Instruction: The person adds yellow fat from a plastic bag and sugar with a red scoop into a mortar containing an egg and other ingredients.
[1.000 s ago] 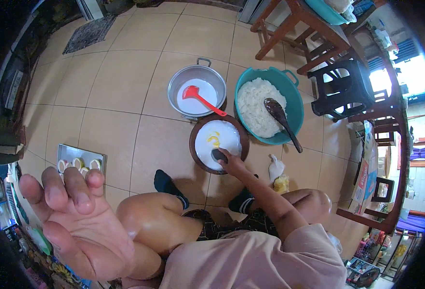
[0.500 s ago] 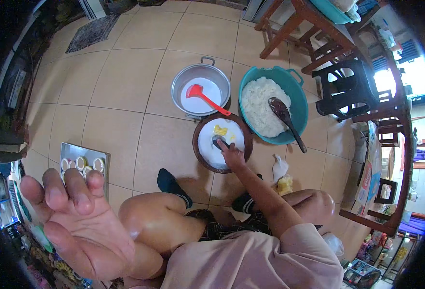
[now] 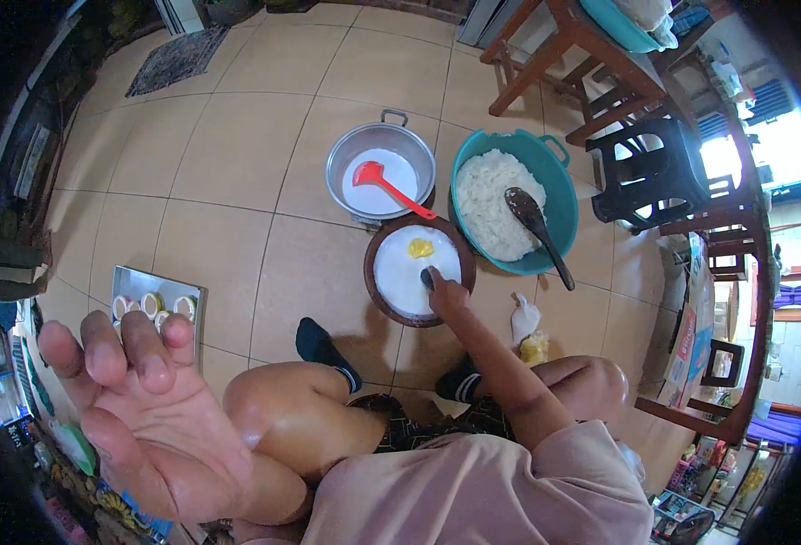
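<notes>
A round brown bowl point(image 3: 369, 279) holding white liquid point(image 3: 403, 283) stands on the floor between my feet. Near its far side, a yellow lump point(image 3: 420, 247) sits in the liquid. My right hand point(image 3: 450, 298) reaches over the bowl's right side, fingers closed round a short, dark grey, round-ended tool point(image 3: 429, 276); its exact kind is mostly hidden by the hand. My left hand point(image 3: 169, 436) is raised at the lower left, palm up, fingers apart and holding nothing.
Beyond the bowl stand a metal pot point(image 3: 335, 173) of white liquid with a red ladle point(image 3: 370, 173) and a teal basin point(image 3: 564, 195) of white rice with a dark wooden spoon point(image 3: 529, 216). A metal tray point(image 3: 196, 304) holds several round pieces. Plastic bags point(image 3: 526, 320) lie right.
My right hand has shifted slightly right and away from me with the tool. The yellow pieces now show as one more compact lump. My left hand stays nearly still.
</notes>
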{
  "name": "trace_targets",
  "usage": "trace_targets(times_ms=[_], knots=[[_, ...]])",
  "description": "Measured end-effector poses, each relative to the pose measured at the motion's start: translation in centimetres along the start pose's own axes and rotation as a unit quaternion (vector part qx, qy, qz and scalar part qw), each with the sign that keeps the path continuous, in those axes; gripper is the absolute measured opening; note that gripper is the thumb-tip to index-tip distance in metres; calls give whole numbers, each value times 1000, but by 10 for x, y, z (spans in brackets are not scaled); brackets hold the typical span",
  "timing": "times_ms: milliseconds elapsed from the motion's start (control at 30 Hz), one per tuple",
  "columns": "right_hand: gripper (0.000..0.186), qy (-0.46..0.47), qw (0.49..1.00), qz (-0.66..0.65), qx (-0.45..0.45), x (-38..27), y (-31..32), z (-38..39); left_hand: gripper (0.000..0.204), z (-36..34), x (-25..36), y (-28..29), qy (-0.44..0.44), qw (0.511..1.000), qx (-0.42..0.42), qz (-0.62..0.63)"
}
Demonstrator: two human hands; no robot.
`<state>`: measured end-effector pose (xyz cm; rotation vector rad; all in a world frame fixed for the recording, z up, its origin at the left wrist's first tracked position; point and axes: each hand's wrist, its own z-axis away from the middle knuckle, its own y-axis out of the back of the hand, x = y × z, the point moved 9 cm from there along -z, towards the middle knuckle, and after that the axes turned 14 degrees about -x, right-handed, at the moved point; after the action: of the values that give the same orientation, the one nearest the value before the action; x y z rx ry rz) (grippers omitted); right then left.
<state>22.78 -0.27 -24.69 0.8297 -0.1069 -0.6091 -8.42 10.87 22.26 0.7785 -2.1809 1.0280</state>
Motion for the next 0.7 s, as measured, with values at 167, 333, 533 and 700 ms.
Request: trace_targets(times_ms=[167, 333, 533, 700], knots=[[57, 48, 985, -163, -27, 4, -4, 4, 48, 1, 3, -4, -7, 1000, -1, 8], [58, 112, 958, -262, 25, -7, -17, -3, 50, -2, -1, -9, -3, 1000, -13, 10], [52, 156, 894, -411, 91, -10, -17, -18, 51, -3, -5, -6, 4, 1000, 4, -2], [52, 165, 931, -289, 152, -42, 24, -9, 48, -1, 1, 0, -2, 1000, 7, -21]])
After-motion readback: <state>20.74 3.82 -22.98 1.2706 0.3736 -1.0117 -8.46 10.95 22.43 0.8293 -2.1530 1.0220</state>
